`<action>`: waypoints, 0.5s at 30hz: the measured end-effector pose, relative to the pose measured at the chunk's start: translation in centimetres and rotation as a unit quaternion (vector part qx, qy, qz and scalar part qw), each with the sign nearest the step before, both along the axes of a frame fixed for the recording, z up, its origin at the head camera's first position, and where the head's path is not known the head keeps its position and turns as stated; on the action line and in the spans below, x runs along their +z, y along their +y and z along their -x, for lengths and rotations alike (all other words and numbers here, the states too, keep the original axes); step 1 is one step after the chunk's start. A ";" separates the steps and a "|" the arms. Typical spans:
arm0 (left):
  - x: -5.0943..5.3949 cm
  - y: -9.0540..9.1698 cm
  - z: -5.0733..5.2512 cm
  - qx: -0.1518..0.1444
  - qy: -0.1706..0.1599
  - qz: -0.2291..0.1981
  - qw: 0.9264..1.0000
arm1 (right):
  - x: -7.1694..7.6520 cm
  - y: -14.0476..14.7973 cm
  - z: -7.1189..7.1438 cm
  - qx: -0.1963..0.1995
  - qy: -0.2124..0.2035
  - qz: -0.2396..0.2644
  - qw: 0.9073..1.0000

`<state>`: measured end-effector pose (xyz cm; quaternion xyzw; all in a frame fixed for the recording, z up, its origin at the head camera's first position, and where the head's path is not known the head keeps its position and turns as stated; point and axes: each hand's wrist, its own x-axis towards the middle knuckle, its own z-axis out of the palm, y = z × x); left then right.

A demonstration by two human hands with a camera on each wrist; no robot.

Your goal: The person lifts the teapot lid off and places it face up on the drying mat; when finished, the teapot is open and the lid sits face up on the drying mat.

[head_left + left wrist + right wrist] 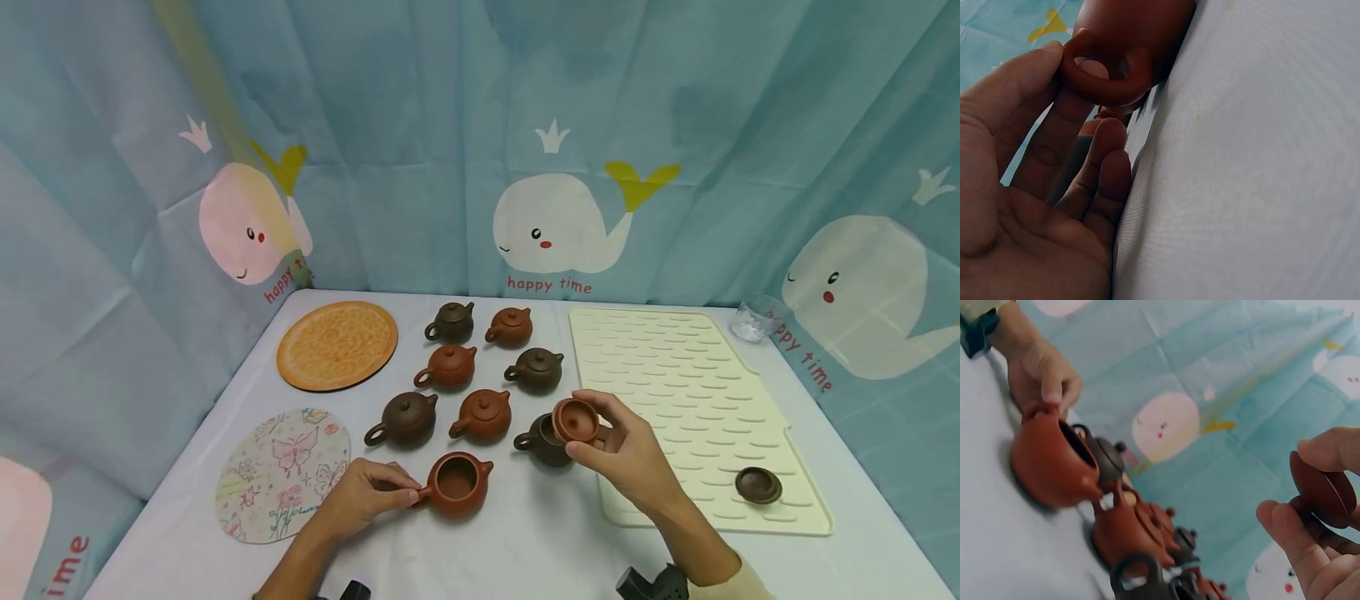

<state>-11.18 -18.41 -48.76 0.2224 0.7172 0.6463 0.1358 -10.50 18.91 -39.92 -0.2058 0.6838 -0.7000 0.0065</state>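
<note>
My left hand [367,498] pinches the handle of a red-brown teapot [459,500] that stands lidless on the white cloth; the left wrist view shows thumb and fingers at its ring handle [1107,94]. Held up in my right hand [630,450] is a red-brown lid [576,420], its hollow underside facing the head camera. The right wrist view shows that lid [1319,487] pinched between thumb and fingers. Below and behind it stands a dark teapot [542,443], partly hidden and without its lid.
Several lidded teapots, dark and red-brown, stand behind, among them a dark one [408,419]. A dark lid [758,485] lies on the cream mat [675,400] at right. A glass cup [750,321] is at the back right; an orange round mat [337,346] and a patterned one [277,475] lie left.
</note>
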 end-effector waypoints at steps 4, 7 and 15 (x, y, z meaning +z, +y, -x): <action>-0.1 0.0 0.0 0.001 0.003 0.000 1.000 | -0.5 2.0 -0.9 -0.032 0.012 -0.025 0.999; -0.1 0.0 0.0 0.000 0.006 -0.003 1.000 | -1.0 3.3 -1.5 -0.060 0.021 -0.052 0.997; 0.0 0.0 0.0 0.009 -0.002 0.007 1.000 | -2.6 5.9 -2.7 -0.147 0.032 -0.125 0.981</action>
